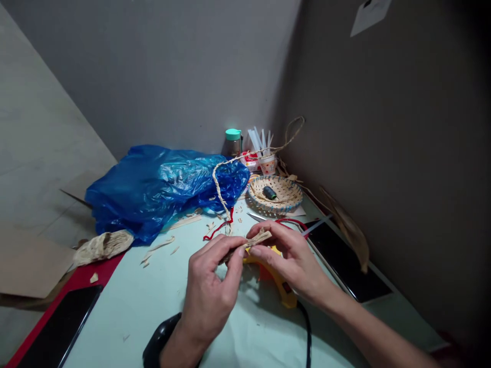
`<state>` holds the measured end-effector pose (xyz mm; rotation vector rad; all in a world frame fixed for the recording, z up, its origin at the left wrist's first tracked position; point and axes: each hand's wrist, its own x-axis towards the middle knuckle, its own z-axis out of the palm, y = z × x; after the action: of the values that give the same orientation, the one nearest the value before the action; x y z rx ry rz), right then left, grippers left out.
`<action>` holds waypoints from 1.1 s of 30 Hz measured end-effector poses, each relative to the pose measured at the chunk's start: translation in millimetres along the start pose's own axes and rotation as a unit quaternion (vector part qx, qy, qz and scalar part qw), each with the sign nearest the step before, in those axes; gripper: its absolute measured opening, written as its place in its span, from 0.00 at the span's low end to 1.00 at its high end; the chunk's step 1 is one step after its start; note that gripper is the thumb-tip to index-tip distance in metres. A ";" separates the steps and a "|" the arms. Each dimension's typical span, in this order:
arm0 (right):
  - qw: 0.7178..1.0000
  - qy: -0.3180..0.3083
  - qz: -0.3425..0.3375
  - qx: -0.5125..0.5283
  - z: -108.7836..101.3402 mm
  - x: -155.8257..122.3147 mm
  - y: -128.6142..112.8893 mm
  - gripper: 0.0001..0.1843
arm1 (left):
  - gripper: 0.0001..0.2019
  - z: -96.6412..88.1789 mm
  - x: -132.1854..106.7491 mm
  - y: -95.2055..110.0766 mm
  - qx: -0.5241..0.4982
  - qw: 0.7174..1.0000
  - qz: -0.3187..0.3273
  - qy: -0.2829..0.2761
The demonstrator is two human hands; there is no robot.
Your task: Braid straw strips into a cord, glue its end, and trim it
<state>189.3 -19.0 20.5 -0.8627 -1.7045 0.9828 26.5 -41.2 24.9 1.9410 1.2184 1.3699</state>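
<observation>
A short bundle of dried, straw-coloured plant fibre [261, 238] is held between both hands above the table. My left hand [213, 286] is closed, pinching its near end between thumb and index finger. At the other end, my right hand [289, 255] has its curled fingers and thumb closed about the fibre. Below the right hand lies a yellow glue gun [287, 294], partly hidden by that hand, with a black cord running toward me. Behind the hands, a braided fibre cord [218, 186] arches over the table, and a red string [218, 229] lies near its lower end.
A blue plastic bag [153, 184] stands at the back left, beside a woven slipper [103, 248]. A shallow woven basket [291, 194] holds a dark thread spool [269, 192]. Behind it are a cup of glue sticks [267, 164] and a jar [232, 143]. A tablet [345, 260] lies right, a phone [57, 327] left.
</observation>
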 end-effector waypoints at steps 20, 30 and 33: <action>0.999 0.033 -0.027 0.014 -5.0 4.0 1.0 0.04 | 0.10 2.6 0.0 -1.8 -0.206 0.950 -0.232 -0.026; 0.997 0.032 0.009 0.064 -0.3 -0.7 8.5 0.12 | 0.07 4.8 -0.5 -2.5 -0.250 0.934 -0.253 0.002; 0.999 0.012 0.009 0.032 -4.0 2.3 6.1 0.11 | 0.07 3.1 0.5 -6.1 -0.273 0.922 -0.273 0.027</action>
<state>193.1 -13.5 16.8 -0.8459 -1.6391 1.0302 27.0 -37.3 19.2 1.0820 1.1265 1.2804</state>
